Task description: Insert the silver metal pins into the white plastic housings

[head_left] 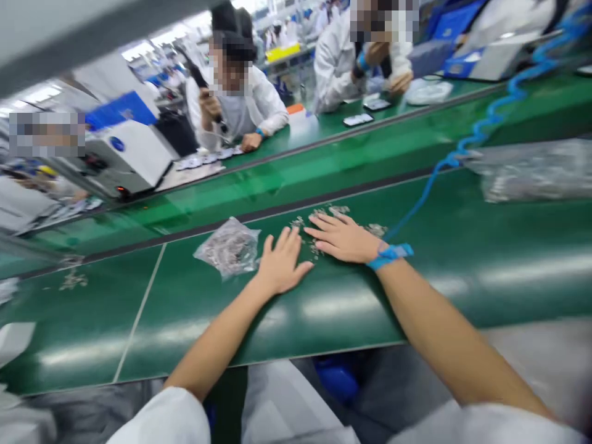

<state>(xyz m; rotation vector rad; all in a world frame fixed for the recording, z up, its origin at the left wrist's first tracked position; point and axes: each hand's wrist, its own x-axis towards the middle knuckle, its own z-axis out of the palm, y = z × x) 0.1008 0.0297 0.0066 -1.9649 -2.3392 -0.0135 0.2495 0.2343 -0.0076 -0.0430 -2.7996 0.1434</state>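
Note:
My left hand (281, 264) lies with fingers spread on the green work surface (185, 320), just right of a clear plastic bag (230, 248) full of small metallic pieces. Fingers also apart, my right hand (343, 237) rests palm down over a scatter of small metal parts (340, 210). More of these parts (375, 230) lie beside its wrist, and some show between the two hands. Their exact kind is too small to make out. A blue wrist strap (391, 254) with a coiled blue cord (490, 114) circles my right wrist.
A large clear bag (541, 169) lies at the right. Loose small parts (73, 279) sit far left. Beyond a raised green ledge (277, 179), two people in white work at a bench holding a white machine (132, 154) and phone-like devices (358, 119).

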